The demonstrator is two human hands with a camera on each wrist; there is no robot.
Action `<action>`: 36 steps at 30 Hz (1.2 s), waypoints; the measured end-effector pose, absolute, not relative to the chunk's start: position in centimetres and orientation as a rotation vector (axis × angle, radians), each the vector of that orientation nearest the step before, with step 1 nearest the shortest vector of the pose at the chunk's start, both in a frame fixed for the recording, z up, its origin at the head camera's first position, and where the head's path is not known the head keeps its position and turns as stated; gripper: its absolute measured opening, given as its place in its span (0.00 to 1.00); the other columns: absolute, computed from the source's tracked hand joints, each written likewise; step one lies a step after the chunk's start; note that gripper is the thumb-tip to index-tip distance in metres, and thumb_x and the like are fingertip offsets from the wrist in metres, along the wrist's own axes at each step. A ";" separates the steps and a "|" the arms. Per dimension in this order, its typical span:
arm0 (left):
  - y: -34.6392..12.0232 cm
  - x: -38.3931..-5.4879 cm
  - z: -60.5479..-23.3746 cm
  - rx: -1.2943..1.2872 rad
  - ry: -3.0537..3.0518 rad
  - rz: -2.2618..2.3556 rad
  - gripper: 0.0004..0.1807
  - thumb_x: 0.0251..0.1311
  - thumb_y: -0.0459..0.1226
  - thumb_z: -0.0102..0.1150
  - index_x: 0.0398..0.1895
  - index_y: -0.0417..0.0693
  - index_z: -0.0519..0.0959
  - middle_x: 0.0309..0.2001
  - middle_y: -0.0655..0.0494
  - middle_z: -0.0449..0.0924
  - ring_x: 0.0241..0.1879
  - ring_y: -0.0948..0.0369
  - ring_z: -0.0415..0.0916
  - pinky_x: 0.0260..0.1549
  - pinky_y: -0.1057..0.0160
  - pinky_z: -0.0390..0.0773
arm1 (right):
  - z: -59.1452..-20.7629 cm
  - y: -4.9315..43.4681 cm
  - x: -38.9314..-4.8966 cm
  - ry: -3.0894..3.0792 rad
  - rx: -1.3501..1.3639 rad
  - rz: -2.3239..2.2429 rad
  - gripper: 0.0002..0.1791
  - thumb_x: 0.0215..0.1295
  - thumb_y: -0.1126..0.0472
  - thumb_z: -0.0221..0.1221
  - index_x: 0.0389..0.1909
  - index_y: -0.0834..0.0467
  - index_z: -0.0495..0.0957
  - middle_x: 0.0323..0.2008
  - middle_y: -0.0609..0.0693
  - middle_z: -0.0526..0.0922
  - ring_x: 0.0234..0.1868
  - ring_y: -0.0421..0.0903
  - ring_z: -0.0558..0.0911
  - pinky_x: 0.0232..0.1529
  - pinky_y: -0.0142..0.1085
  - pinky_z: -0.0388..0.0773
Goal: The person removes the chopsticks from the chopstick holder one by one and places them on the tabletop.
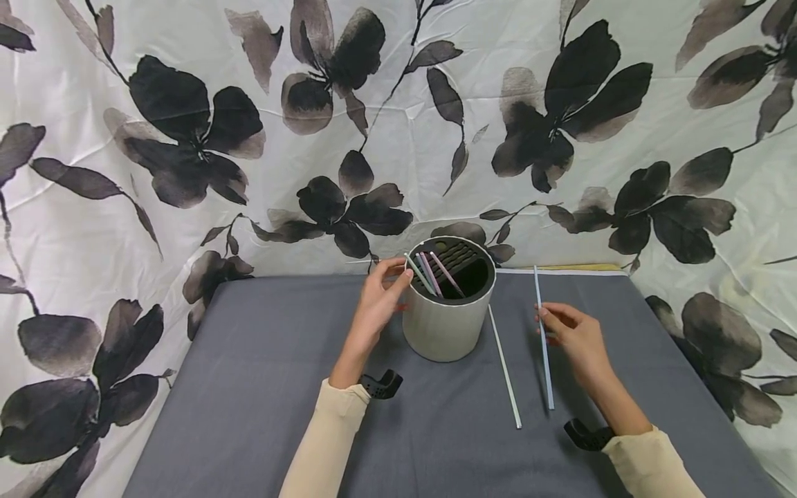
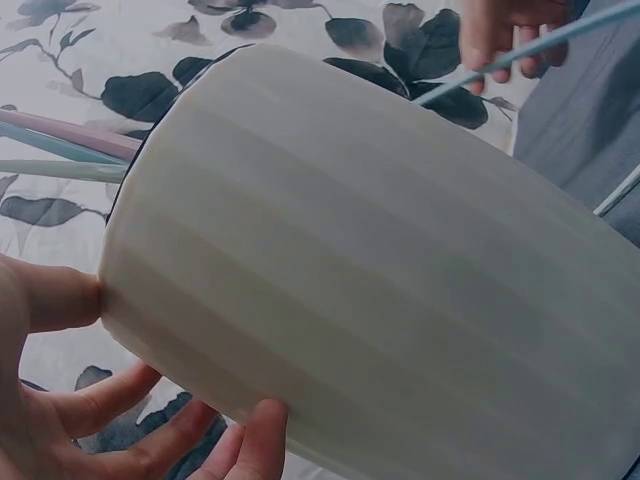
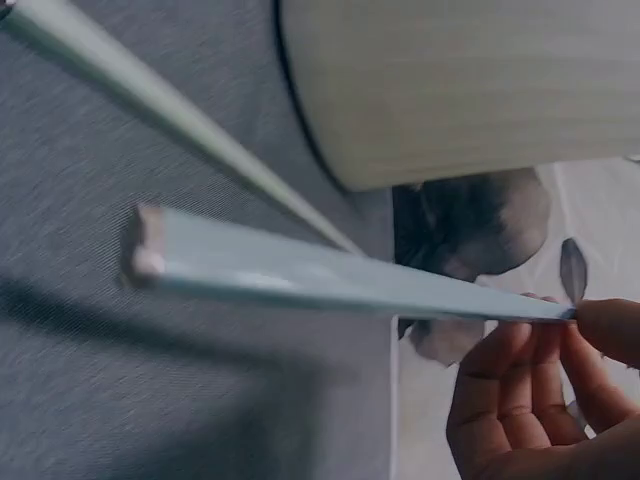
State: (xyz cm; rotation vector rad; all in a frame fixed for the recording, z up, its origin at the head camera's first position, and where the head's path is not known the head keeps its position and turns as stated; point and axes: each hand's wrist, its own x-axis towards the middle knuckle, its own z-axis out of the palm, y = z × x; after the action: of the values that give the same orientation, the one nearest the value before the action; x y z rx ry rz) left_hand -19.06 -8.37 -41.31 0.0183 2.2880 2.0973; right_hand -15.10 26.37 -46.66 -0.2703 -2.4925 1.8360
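Observation:
A round cream utensil holder [image 1: 445, 332] with a dark slotted top stands upright on the table. My left hand [image 1: 378, 301] holds its left side, the thumb at the rim and the fingers against the ribbed wall in the left wrist view. Several pastel chopsticks [image 1: 446, 274] lean in the holder's top, green, pink and purple among them. To the right, my right hand [image 1: 575, 339] pinches a light blue chopstick [image 1: 545, 366] near its thin far end. The thick squared end [image 3: 150, 245] points back toward me. Between holder and right hand, a pale green chopstick [image 1: 506, 370] lies on the cloth.
Grey cloth [image 1: 268, 387] covers the table. Floral fabric [image 1: 398, 138] hangs behind and along the sides. A thin yellow strip [image 1: 585, 267] shows at the table's back edge, right of the holder. Each wrist wears a dark camera band [image 1: 381, 384].

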 end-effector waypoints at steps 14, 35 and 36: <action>-8.1 -19.2 -41.4 0.007 2.283 2.102 0.23 0.75 0.46 0.60 0.70 0.55 0.75 0.66 0.48 0.78 0.60 0.50 0.80 0.39 0.52 0.89 | -49.7 27.7 -14.9 -2.816 -0.236 1.688 0.23 0.75 0.68 0.58 0.66 0.76 0.72 0.42 0.57 0.87 0.34 0.34 0.82 0.35 0.31 0.85; -8.1 -19.3 -41.3 0.007 2.275 2.108 0.23 0.75 0.46 0.60 0.69 0.54 0.76 0.66 0.47 0.78 0.61 0.49 0.80 0.41 0.51 0.89 | -51.1 27.8 -15.2 -3.009 -0.271 1.216 0.20 0.71 0.65 0.62 0.60 0.71 0.81 0.40 0.65 0.90 0.26 0.41 0.87 0.26 0.32 0.82; -8.1 -19.3 -41.2 0.005 2.273 2.112 0.22 0.75 0.46 0.59 0.69 0.54 0.76 0.65 0.47 0.78 0.61 0.49 0.79 0.41 0.52 0.89 | -51.1 27.7 -15.2 -3.007 -0.262 1.193 0.20 0.70 0.65 0.62 0.59 0.71 0.81 0.39 0.64 0.90 0.25 0.40 0.86 0.26 0.31 0.81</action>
State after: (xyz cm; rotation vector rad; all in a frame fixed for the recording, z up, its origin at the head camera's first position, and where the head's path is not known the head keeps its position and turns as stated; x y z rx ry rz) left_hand -19.31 -8.14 -41.23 0.0050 2.2733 2.1121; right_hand -15.22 27.67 -51.11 -0.2623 -3.0071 1.1929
